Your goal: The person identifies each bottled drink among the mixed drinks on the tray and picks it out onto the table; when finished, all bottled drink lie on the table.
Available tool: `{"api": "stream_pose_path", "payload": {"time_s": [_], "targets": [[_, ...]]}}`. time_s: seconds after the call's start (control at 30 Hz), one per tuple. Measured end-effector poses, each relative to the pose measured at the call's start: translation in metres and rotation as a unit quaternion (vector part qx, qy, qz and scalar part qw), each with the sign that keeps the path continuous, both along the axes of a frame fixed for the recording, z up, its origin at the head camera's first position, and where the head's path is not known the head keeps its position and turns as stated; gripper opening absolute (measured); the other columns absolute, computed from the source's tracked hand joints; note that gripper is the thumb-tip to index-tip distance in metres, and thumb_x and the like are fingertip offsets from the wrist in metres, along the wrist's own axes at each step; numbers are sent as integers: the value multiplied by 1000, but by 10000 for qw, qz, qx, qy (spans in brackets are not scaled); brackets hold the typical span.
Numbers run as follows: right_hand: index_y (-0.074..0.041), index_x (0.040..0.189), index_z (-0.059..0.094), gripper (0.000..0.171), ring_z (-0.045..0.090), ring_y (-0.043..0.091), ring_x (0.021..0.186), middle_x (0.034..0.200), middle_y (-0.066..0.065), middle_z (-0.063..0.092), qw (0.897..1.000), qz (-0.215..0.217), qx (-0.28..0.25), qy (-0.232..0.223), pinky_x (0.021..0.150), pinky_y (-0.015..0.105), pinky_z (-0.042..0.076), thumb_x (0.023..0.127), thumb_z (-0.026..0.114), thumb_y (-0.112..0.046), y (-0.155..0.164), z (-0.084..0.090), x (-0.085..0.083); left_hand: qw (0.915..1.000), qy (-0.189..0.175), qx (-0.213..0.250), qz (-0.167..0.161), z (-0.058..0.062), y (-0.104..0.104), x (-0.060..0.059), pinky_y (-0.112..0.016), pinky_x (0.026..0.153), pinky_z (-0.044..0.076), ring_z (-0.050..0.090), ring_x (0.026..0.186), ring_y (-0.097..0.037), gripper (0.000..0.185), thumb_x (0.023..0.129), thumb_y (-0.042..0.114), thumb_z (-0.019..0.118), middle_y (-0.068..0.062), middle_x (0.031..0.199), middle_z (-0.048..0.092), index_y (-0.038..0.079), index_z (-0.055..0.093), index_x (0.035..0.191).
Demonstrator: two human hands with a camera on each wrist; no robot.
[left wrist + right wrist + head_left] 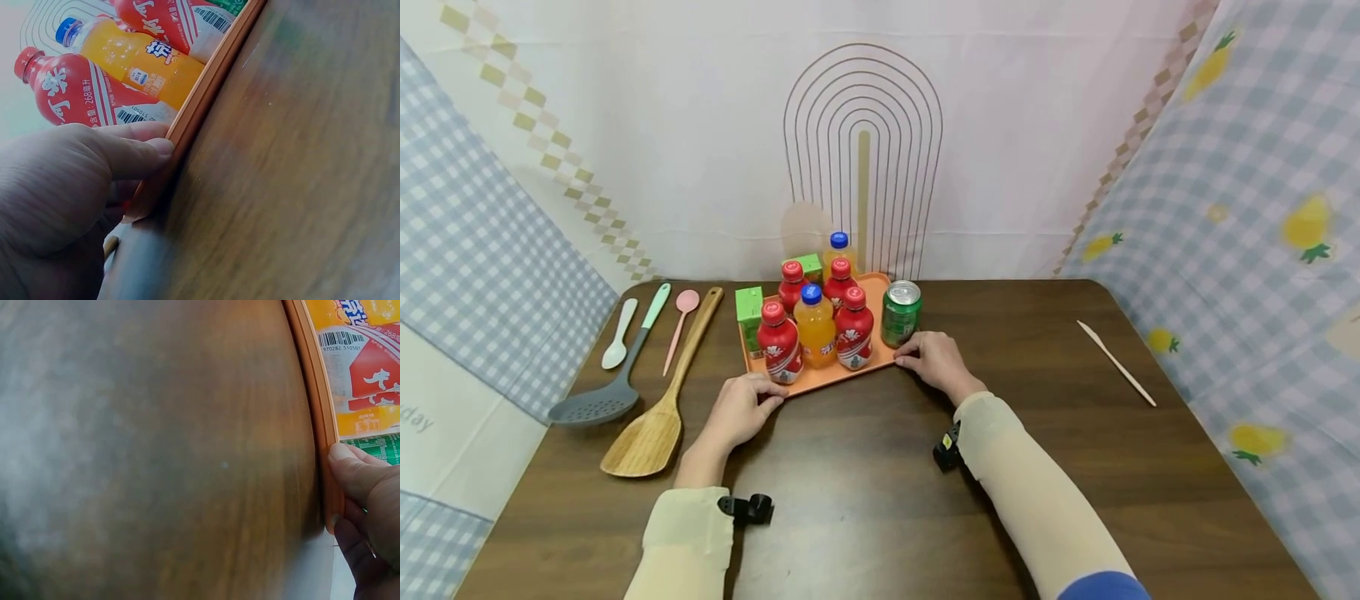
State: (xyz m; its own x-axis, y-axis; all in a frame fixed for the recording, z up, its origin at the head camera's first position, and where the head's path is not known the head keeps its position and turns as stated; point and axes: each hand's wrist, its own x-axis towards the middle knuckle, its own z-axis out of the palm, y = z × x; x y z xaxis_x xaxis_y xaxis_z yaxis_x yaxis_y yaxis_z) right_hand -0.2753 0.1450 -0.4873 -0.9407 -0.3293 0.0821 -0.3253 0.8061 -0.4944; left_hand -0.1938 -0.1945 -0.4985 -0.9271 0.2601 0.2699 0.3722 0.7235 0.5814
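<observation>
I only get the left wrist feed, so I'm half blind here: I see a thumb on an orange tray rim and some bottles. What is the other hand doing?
Observer: The right hand grips the tray at its near right corner, thumb on the rim, beside a green can.
Operator: Is the can on the tray?
Observer: Yes, it stands at the tray's right edge, upright.
Operator: Anything left of the tray?
Observer: A wooden spatula, a grey slotted spoon, a pink spoon and a white spoon lie on the table, apart from the tray.
Operator: And my hand?
Observer: The left hand holds the near left corner.
</observation>
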Motion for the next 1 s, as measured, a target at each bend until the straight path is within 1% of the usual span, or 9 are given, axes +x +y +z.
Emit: {"api": "stream_pose_path", "payload": {"time_s": [0.07, 0.23, 0.43, 0.53, 0.6, 0.67, 0.77, 0.9, 1.0], "targets": [[-22, 88, 79, 7, 64, 14, 96, 95, -6, 72, 10000, -10, 18, 15, 89, 39, 48, 84, 76, -26, 0, 1, -1, 10000, -9, -38, 38, 1, 1, -1, -43, 83, 50, 64, 88, -21, 7, 82, 8, 77, 0, 91, 71, 13, 78, 86], [-23, 89, 79, 8, 64, 15, 97, 97, -6, 72, 10000, -12, 97, -4, 89, 39, 47, 84, 75, -28, -2, 0, -2, 9999, -21, -119, 90, 0, 2, -2, -43, 82, 50, 64, 88, -21, 5, 82, 13, 77, -1, 92, 71, 13, 79, 87], [-22, 90, 79, 7, 64, 16, 97, 97, -5, 71, 9999, -78, 61, -15, 90, 41, 47, 85, 75, -26, -4, -1, 1, 9998, -33, -68, 168, -1, 2, -3, -43, 84, 49, 65, 90, -22, 4, 82, 13, 77, -2, 93, 71, 12, 78, 86], [-21, 91, 78, 8, 64, 16, 95, 96, -5, 71, 9998, -21, 208, 14, 88, 40, 48, 86, 74, -25, -3, 1, 3, 9998, -27, -62, 179, -2, 3, -2, -43, 85, 49, 65, 91, -22, 4, 82, 12, 77, -1, 94, 71, 12, 78, 86], [-19, 91, 78, 8, 65, 15, 91, 93, -5, 72, 9998, 40, 205, 63, 84, 38, 50, 87, 73, -24, -4, 5, 6, 9998, -20, -72, 166, -2, 4, -2, -43, 85, 49, 65, 91, -22, 4, 83, 12, 77, -1, 94, 71, 12, 78, 86], [-16, 92, 78, 9, 65, 14, 87, 91, -4, 72, 9998, 99, 2, 196, 79, 36, 52, 87, 72, -22, -5, 14, 10, 9998, 3, -90, 160, -2, 5, -2, -43, 85, 49, 65, 91, -22, 4, 82, 13, 77, -1, 94, 71, 12, 78, 86], [-13, 92, 78, 10, 64, 12, 79, 88, -2, 72, 9963, 98, -651, 545, 71, 33, 53, 87, 73, -20, -11, 34, 15, 9998, 26, -82, 166, -1, 6, -1, -43, 85, 48, 65, 92, -23, 4, 83, 13, 76, -2, 94, 71, 12, 78, 86], [-11, 98, 76, 16, 60, 12, 74, 91, -1, 71, 9815, 17, -1576, 1090, 66, 30, 51, 88, 71, -22, -26, 63, 20, 9998, 12, -68, 189, -1, 5, -2, -44, 85, 48, 64, 91, -23, 4, 83, 13, 76, -2, 94, 71, 12, 78, 86], [-8, 108, 73, 26, 61, 12, 79, 96, -1, 69, 9698, -8, -2122, 1206, 71, 30, 53, 89, 71, -26, -39, 78, 21, 9998, -26, -61, 205, -3, 3, -2, -44, 85, 48, 64, 92, -22, 4, 83, 14, 76, -1, 94, 71, 11, 78, 86]]}}
